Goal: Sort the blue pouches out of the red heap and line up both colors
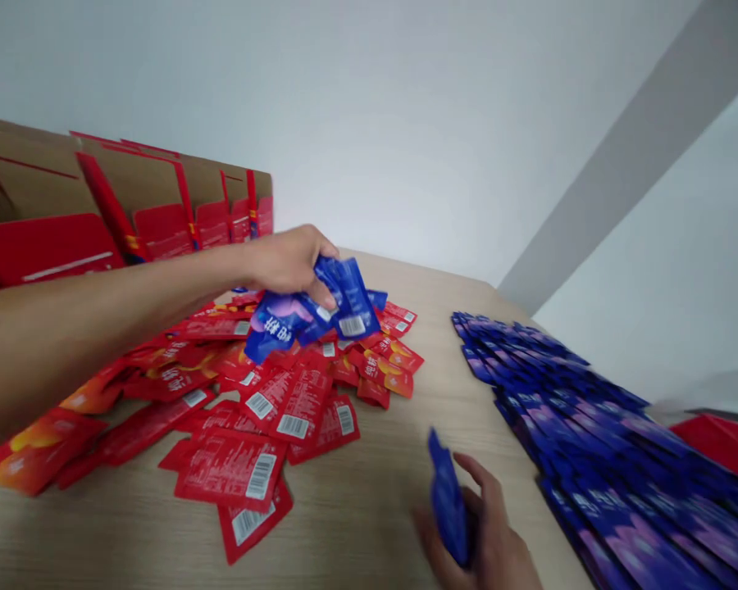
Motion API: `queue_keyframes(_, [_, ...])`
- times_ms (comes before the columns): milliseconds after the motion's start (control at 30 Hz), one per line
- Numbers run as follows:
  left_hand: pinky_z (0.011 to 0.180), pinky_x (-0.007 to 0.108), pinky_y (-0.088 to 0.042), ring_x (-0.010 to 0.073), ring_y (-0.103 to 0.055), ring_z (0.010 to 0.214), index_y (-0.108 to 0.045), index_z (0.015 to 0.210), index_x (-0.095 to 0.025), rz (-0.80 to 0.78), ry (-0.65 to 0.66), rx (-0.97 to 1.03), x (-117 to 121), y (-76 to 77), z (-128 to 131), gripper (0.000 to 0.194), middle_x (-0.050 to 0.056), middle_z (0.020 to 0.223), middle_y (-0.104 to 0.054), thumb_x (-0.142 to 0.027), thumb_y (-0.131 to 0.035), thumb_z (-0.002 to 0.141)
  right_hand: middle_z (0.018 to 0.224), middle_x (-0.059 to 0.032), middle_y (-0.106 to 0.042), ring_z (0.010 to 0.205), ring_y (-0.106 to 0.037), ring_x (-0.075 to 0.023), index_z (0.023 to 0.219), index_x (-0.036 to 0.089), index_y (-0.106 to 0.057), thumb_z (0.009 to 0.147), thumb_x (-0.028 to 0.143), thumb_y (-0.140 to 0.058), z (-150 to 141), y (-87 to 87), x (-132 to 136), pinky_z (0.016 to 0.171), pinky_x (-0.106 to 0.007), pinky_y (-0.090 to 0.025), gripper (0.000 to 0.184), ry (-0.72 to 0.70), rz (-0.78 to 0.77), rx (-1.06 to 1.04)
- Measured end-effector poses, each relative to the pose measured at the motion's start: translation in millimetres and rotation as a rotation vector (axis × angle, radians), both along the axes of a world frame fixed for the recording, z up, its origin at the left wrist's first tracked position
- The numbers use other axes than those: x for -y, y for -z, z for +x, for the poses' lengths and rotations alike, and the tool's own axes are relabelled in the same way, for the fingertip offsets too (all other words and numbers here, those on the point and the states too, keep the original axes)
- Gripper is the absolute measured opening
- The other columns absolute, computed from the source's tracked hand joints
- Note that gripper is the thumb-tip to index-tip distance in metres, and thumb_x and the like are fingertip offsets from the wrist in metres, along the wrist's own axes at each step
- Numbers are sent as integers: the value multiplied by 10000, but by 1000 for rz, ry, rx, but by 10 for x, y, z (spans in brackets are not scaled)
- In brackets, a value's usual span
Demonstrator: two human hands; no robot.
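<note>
My left hand reaches in over a pile of red sachets, its fingers closed on several blue sachets. Another blue sachet with white lettering and a pink patch hangs below that hand over the pile; whether it is held too is hard to say. At the lower middle, my right hand grips a blue sachet that stands on edge. This hand is slightly blurred, and part of the sachet is hidden by the fingers.
Long overlapping rows of blue sachets lie along the right of the wooden table. Open red cardboard boxes stand in a row at the back left. A pale wall rises behind. Something red shows at the right edge.
</note>
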State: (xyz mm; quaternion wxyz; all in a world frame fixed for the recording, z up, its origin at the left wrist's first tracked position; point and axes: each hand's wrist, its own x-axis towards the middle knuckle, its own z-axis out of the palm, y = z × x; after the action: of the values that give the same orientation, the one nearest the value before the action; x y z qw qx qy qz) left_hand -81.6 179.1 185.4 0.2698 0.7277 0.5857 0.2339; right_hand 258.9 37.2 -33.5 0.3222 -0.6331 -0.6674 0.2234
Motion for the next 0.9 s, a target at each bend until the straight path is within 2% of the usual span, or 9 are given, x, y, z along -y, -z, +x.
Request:
queue_keyframes(133, [679, 227, -500, 159, -724, 731, -797, 835, -187, -82, 353, -173, 150, 445, 640, 216, -28, 798, -805, -154, -913, 656, 1138, -175, -770, 843, -793, -365, 1572, 190, -434, 930, 559, -676, 62, -133, -57, 671, -401, -543, 779, 36, -78, 546])
queue_keyframes(300, [669, 253, -472, 209, -742, 820, -803, 837, -207, -163, 524, -364, 304, 805, 961, 231, -11, 853, -810, -134, -918, 650, 1274, -150, -701, 1140, -722, -370, 1449, 218, -590, 848, 406, -818, 61, -218, -8, 854, -427, -599, 670, -32, -48, 698])
queue_keyframes(400, [744, 280, -510, 265, -758, 953, -817, 957, -213, -169, 488, -459, 352, 921, 966, 335, 30, 994, -823, -164, -927, 645, 1207, -137, -722, 1152, -710, -350, 1235, 213, -700, 937, 304, -712, 55, -329, 10, 901, -424, -593, 312, -71, -73, 706])
queue_keyframes(467, [855, 332, -553, 309, -751, 1055, -810, 1117, -232, -169, 419, -483, 396, 1003, 943, 495, 56, 1127, -812, -195, -933, 639, 1133, -136, -749, 1119, -728, -340, 1137, 197, -716, 965, 216, -641, 55, -437, -13, 917, -412, -578, 188, -77, -119, 716])
queue_keyframes(600, [1134, 541, -492, 387, -632, 1355, -662, 1460, -285, -81, 287, -439, 542, 1219, 904, 809, 95, 1441, -707, -150, -849, 685, 1037, -130, -795, 989, -782, -283, 1199, 163, -684, 1020, 68, -490, 115, -614, -119, 828, -320, -539, 280, -31, -198, 629])
queue_keyframes(700, [1200, 727, -364, 435, -493, 1513, -591, 1551, -286, 8, 250, -444, 677, 1449, 909, 792, 144, 1613, -581, -126, -731, 788, 1003, -102, -808, 931, -798, -244, 1367, 162, -607, 1089, 80, -397, 193, -628, -191, 783, -287, -523, 358, -62, -202, 467])
queue_keyframes(767, [1192, 839, -254, 453, -450, 1549, -591, 1560, -303, 114, 215, -499, 761, 1634, 926, 777, 163, 1662, -526, -71, -643, 820, 1056, -128, -801, 1002, -791, -277, 1408, 152, -581, 1114, 140, -405, 208, -595, -213, 827, -323, -540, 343, -29, -197, 499])
queue_keyframes(833, [1193, 885, -141, 447, -447, 1555, -625, 1533, -318, 289, 195, -552, 832, 1824, 945, 768, 168, 1677, -505, -21, -578, 826, 1170, -181, -766, 1125, -751, -333, 1371, 134, -599, 1106, 241, -499, 165, -561, -210, 903, -387, -554, 302, 56, -173, 602])
queue_keyframes(900, [1223, 862, -65, 419, -505, 1518, -675, 1484, -315, 481, 209, -567, 885, 1989, 957, 674, 164, 1639, -553, -49, -540, 880, 1236, -204, -725, 1198, -704, -365, 1307, 128, -625, 1079, 359, -590, 78, -549, -195, 971, -440, -557, 327, 109, -138, 645])
